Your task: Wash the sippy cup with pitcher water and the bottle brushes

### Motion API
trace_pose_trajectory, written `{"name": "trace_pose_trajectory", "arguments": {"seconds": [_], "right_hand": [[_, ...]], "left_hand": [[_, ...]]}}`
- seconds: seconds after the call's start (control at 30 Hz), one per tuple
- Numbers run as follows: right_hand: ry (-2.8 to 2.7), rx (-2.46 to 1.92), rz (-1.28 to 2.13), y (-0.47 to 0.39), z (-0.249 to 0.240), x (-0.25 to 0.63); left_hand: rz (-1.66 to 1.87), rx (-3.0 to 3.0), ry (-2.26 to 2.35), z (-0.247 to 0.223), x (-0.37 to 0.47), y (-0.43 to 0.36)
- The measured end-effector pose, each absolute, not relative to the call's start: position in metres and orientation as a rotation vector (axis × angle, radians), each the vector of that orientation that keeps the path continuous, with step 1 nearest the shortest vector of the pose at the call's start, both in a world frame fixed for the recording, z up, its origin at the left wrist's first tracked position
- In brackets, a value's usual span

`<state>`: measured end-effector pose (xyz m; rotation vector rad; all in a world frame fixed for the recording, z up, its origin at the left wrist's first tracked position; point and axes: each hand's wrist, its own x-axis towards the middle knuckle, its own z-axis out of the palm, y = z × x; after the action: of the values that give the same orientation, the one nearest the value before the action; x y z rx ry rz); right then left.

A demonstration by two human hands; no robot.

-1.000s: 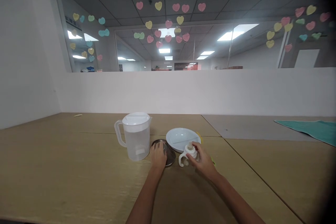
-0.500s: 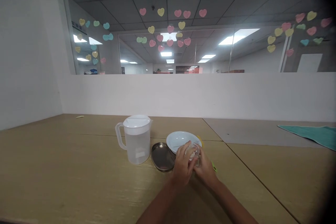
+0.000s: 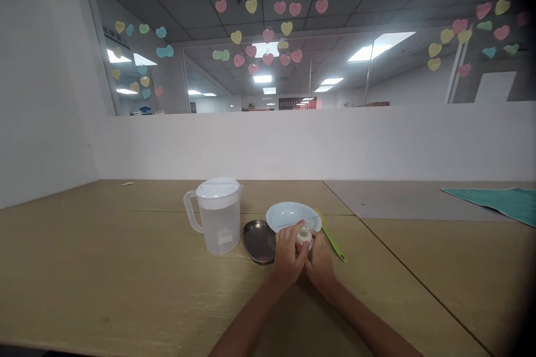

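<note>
Between my two hands is a small baby bottle (image 3: 304,237) with a white collar and a clear, teat-shaped top pointing up. My left hand (image 3: 288,254) is closed around its left side, with the fingers over the near rim of the bowl. My right hand (image 3: 320,259) wraps the other side, and most of the bottle's body is hidden in it. Just behind the hands stands a pale blue-white bowl (image 3: 288,209). A dark metal tray (image 3: 258,242) lies at the left, beside my left hand.
A lidded translucent pitcher (image 3: 221,223) stands left of the tray. A slim green-handled tool (image 3: 334,242) with a yellow end lies right of the bowl. Farther right is a teal cloth (image 3: 498,203). A white wall (image 3: 251,148) borders the wooden table's (image 3: 125,279) back.
My hands have turned the bottle a little, so its white collar and top show more plainly. The green handle, mostly covered before, is now visible. The view has tilted slightly.
</note>
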<state>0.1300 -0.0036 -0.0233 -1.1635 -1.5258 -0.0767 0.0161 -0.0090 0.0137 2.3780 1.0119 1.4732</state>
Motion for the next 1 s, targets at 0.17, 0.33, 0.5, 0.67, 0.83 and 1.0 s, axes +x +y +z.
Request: {"name": "trace_pose_trajectory", "arguments": {"seconds": [0.17, 0.33, 0.5, 0.67, 0.83, 1.0], "right_hand": [[-1.48, -1.208, -0.098, -0.002, -0.021, 0.126], [-1.479, -1.239, -0.053, -0.004, -0.017, 0.126], [-1.471, -1.278, -0.093, -0.004, -0.015, 0.125], [-1.49, -1.335, -0.054, -0.004, -0.009, 0.128], [-1.546, -1.401, -0.153, -0.007, -0.004, 0.131], [-1.604, -1.358, -0.246, -0.011, -0.006, 0.141]], "left_hand": [[1.461, 2.386, 0.975, 0.013, 0.015, -0.006], [1.45, 2.388, 0.945, 0.009, 0.013, -0.004], [1.458, 2.372, 0.878, 0.005, 0.009, -0.005], [1.458, 2.298, 0.869, 0.005, 0.008, -0.007], [1.402, 2.295, 0.832, 0.003, 0.007, -0.009], [1.343, 2.458, 0.819, -0.002, 0.002, -0.009]]}}
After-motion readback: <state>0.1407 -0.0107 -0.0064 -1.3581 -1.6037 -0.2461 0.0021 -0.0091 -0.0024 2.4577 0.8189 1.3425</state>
